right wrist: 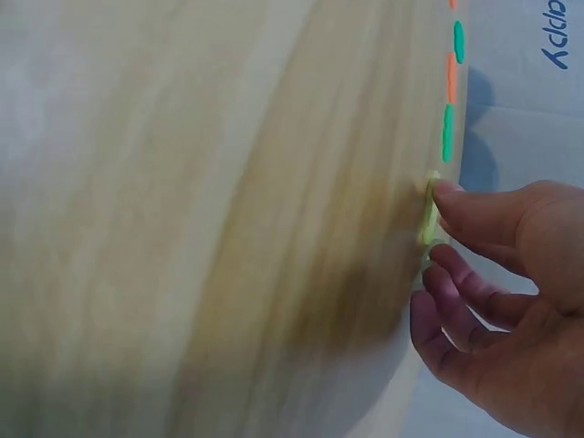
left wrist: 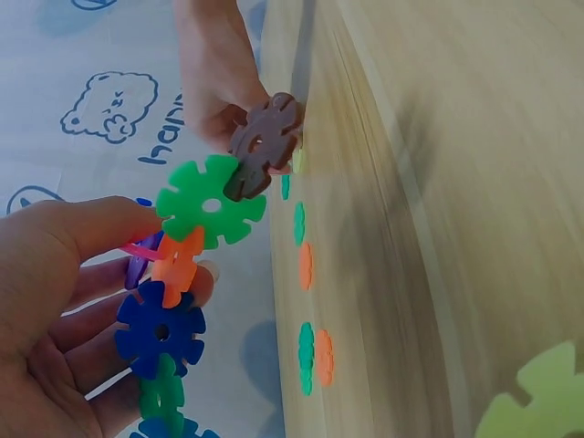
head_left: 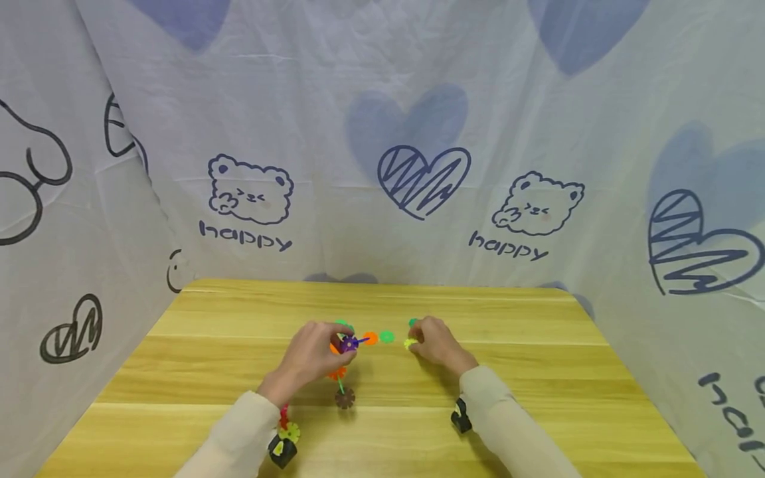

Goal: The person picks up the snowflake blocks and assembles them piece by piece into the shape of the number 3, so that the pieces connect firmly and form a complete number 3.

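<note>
My left hand (head_left: 313, 352) holds a chain of notched plastic flower discs slotted into one another, raised over the table. In the left wrist view, a green disc (left wrist: 182, 196), an orange disc (left wrist: 173, 265) and a dark blue disc (left wrist: 132, 333) sit by the fingers. A brown disc (left wrist: 274, 128) is slotted into the green one. A purple disc (head_left: 349, 344) shows at the left fingertips. Farther right, my right hand (head_left: 439, 342) pinches a yellow disc (right wrist: 431, 214) at the tabletop between thumb and finger; the other fingers are bent beside it.
Loose discs lie on the wooden table (head_left: 406, 425): an orange disc (head_left: 370, 338) and a green disc (head_left: 386, 336) between the hands, a teal disc (head_left: 413, 322) beyond the right fingers. Near the left sleeve is another yellow disc (head_left: 291, 433). A printed cloth (head_left: 335, 219) hangs behind.
</note>
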`<state>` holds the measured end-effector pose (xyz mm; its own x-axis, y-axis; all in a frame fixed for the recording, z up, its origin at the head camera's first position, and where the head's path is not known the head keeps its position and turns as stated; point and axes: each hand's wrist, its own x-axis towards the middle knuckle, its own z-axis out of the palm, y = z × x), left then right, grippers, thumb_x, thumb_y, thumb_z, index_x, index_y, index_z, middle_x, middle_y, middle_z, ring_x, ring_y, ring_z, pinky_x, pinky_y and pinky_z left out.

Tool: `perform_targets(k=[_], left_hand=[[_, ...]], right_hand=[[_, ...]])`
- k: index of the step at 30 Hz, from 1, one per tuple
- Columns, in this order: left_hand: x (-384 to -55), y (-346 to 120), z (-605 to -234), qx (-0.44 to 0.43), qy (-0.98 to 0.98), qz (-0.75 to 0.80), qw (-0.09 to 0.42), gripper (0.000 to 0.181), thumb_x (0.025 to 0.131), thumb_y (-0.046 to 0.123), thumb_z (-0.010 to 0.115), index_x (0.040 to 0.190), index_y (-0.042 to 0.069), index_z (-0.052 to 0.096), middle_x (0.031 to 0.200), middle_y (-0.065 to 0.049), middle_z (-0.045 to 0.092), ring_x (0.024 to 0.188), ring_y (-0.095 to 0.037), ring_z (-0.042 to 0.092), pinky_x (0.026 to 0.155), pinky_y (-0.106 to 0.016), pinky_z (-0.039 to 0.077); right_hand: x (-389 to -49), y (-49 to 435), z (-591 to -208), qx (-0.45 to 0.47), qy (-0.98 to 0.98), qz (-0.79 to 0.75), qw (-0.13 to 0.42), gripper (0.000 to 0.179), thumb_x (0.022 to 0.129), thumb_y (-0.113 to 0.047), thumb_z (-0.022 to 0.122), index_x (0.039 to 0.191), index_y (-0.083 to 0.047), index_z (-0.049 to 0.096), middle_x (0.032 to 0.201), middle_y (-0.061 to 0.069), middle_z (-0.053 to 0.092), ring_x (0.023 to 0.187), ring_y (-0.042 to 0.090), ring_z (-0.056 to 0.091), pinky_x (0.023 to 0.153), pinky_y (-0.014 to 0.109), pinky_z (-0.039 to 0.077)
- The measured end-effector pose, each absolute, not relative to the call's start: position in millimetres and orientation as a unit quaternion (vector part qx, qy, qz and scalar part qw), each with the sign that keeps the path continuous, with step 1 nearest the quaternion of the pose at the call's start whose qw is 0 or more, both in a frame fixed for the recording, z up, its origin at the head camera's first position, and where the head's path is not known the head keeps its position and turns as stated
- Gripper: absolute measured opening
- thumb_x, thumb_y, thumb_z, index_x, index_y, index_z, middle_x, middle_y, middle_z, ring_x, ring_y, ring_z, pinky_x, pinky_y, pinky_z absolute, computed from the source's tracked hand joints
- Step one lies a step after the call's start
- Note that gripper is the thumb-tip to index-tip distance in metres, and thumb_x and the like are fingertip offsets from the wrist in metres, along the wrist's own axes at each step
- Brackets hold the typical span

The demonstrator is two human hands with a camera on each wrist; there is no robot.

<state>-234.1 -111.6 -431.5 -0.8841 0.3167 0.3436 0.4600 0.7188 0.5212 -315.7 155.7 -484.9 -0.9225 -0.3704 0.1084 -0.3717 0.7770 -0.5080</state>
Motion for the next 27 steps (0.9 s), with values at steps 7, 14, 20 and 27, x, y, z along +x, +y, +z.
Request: perform_targets(k=[7,14,20,27], left_hand=[[-233.5,-109.8,-434.0,-0.228,-0.908,-0.333,0.116,0.024,0.082,0.01,0.084,0.105,0.004,0.077,0.085,-0.005,0.078,0.07,-0.012,0.069,0.063,-0.016,0.053],[-233.2,-108.4,-433.3,-0.24,-0.898,-0.347,0.121,0.025,0.085,0.009,0.081,0.109,0.002,0.077,0.085,-0.008,0.078,0.066,-0.012,0.067,0.051,-0.015,0.046],[-233.8,-106.7,-433.8,-0.242,-0.898,-0.346,0.125,0.023,0.085,0.008,0.08,0.108,0.005,0.078,0.087,-0.007,0.079,0.07,-0.013,0.069,0.054,-0.015,0.048],[-234.0,-103.2,-435.8,-0.238,-0.895,-0.352,0.136,0.017,0.087,0.011,0.081,0.103,0.006,0.079,0.086,-0.005,0.079,0.071,-0.01,0.071,0.063,-0.016,0.053]], right_hand=[[-314.2,158.9,-489.8,0.199,-0.935,0.292,0.015,0.017,0.084,-0.002,0.083,0.094,-0.004,0.069,0.085,0.007,0.066,0.078,0.015,0.057,0.071,0.03,0.052],[-306.4,160.4,-484.4,0.21,-0.912,0.351,0.001,0.012,0.091,0.0,0.075,0.103,-0.002,0.077,0.09,0.01,0.072,0.073,0.017,0.068,0.064,0.025,0.057],[-298.1,151.0,-462.6,0.218,-0.871,0.439,-0.035,0.016,0.097,0.0,0.067,0.11,0.001,0.077,0.086,0.012,0.068,0.061,0.02,0.069,0.057,0.034,0.061],[-282.4,136.3,-440.0,0.237,-0.836,0.492,-0.055,0.021,0.098,0.001,0.065,0.117,0.005,0.073,0.089,0.019,0.071,0.074,0.031,0.074,0.072,0.052,0.063]])
